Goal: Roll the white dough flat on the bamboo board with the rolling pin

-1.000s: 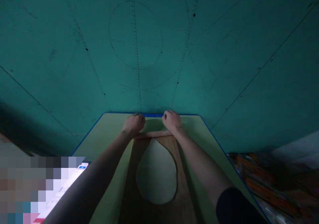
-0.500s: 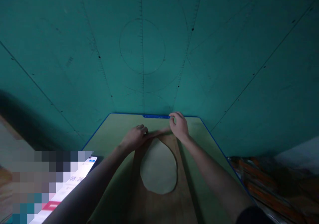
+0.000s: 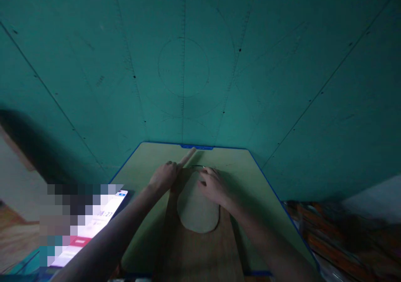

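Note:
A round, pale sheet of rolled dough (image 3: 198, 215) lies flat on a wooden board (image 3: 200, 255). My left hand (image 3: 164, 175) is closed around the near end of a rolling pin (image 3: 188, 156), which points away to the upper right, past the board's far end. Over the dough's far right edge is my right hand (image 3: 213, 186), fingers bent and thumb apart from them. Its fingertips are at the dough's far rim; whether they touch it is hard to see in the dim light.
Beneath the board is a pale yellow tabletop (image 3: 250, 177) with a blue rim, against a green wall (image 3: 194, 77) marked with lines and circles. A lit phone (image 3: 103, 215) stands beyond my left forearm. Blurred orange-brown items (image 3: 332, 232) are at the lower right.
My right hand has let go of the rolling pin's far end and come down to the dough. The pin, still in my left hand, has swung to point away from me.

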{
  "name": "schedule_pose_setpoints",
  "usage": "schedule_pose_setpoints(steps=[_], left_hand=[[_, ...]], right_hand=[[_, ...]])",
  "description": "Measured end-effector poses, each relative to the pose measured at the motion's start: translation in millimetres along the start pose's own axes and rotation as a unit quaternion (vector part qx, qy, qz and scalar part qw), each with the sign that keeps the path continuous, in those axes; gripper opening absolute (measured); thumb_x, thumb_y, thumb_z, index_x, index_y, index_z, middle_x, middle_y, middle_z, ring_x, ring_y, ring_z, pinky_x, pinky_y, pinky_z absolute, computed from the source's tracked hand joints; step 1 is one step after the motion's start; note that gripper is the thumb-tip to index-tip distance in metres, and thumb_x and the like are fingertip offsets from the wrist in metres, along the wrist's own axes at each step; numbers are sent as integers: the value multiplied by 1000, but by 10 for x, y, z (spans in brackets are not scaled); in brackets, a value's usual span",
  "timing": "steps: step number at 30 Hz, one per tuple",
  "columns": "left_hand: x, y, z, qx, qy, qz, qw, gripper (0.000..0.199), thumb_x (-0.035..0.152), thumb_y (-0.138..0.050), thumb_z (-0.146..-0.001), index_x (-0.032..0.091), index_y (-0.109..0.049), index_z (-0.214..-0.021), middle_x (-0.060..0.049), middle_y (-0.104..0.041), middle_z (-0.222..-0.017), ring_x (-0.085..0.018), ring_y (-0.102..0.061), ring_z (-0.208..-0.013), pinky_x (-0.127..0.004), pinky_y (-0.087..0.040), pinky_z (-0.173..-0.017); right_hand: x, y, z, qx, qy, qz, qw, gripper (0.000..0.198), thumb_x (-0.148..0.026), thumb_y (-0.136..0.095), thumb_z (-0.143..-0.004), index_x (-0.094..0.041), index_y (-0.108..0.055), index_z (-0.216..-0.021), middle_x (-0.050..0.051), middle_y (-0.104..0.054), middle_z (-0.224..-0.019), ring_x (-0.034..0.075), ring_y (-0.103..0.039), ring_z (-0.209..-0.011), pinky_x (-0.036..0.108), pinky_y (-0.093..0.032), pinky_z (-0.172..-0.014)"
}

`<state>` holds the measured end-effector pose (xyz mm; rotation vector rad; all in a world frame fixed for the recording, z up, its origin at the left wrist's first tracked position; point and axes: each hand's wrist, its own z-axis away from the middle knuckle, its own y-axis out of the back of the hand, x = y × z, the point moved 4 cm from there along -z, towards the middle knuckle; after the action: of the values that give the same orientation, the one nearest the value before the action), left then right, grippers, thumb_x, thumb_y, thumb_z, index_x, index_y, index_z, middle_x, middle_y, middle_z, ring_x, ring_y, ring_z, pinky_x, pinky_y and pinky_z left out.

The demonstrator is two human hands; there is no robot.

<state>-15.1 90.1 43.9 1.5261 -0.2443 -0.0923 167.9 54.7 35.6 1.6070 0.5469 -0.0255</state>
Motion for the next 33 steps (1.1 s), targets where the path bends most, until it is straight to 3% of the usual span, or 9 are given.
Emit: schedule_pose_setpoints(steps=[6, 9, 13, 18, 27, 30, 33], left_hand=[[-351, -41, 254, 1, 76, -15, 997, 40, 30, -28, -103, 13, -64, -109, -16, -71, -102, -26, -71, -89, -31, -50, -70], [-405, -38, 367, 3, 88, -28, 996, 44, 35, -26, -103, 14, -64, -112, -17, -69, -104, -29, -70, -90, -35, -50, -69], [-212, 61, 398, 61, 37, -40, 997, 39, 32, -34, -101, 17, -61, -124, -18, -66, -112, -30, -64, -102, -40, -49, -82], [237, 2, 287, 65, -100, 48, 992, 28, 27, -46, -96, 16, -71, -105, -14, -67, -108, -26, -62, -101, -37, -47, -90], [445, -196, 77, 87, -107, 100, 985, 26, 31, -52, -95, 19, -73, -104, -12, -67, -117, -30, -60, -109, -43, -46, -90], [447, -218, 59, 90, -120, 126, 981, 22, 26, -52, -94, 19, -72, -99, -10, -69, -112, -26, -61, -106, -38, -46, -90], [462, -216, 93, 92, -138, 151, 974, 18, 21, -53, -93, 18, -70, -97, -9, -72, -103, -23, -64, -100, -34, -46, -90]], right_hand=[[-43, 21, -52, 14, -26, -14, 999, 15, -17, -58, -89, -19, -73, -92, 8, -67, -106, 20, -59, -103, 29, -41, -91], [-20, 10, -101, 24, -57, -19, 998, 16, -14, -57, -89, -19, -72, -89, 7, -67, -99, 19, -60, -97, 28, -42, -85], [-13, -13, -127, 40, -61, 5, 997, 18, -19, -57, -92, -20, -74, -90, 9, -67, -97, 21, -60, -96, 30, -42, -82], [35, -78, -175, 55, -36, -9, 998, 19, -19, -56, -93, -21, -74, -90, 7, -69, -94, 19, -62, -87, 29, -43, -76], [153, -119, -188, 107, 18, -106, 988, 20, -10, -52, -92, -19, -69, -92, 7, -69, -94, 19, -62, -91, 30, -45, -81], [151, -104, -130, 102, 23, -85, 991, 21, -12, -52, -90, -20, -70, -99, 8, -67, -99, 20, -60, -96, 32, -46, -86], [122, -82, -59, 76, 44, -50, 995, 16, -14, -56, -87, -20, -71, -87, 8, -64, -99, 20, -58, -96, 32, -45, -88]])
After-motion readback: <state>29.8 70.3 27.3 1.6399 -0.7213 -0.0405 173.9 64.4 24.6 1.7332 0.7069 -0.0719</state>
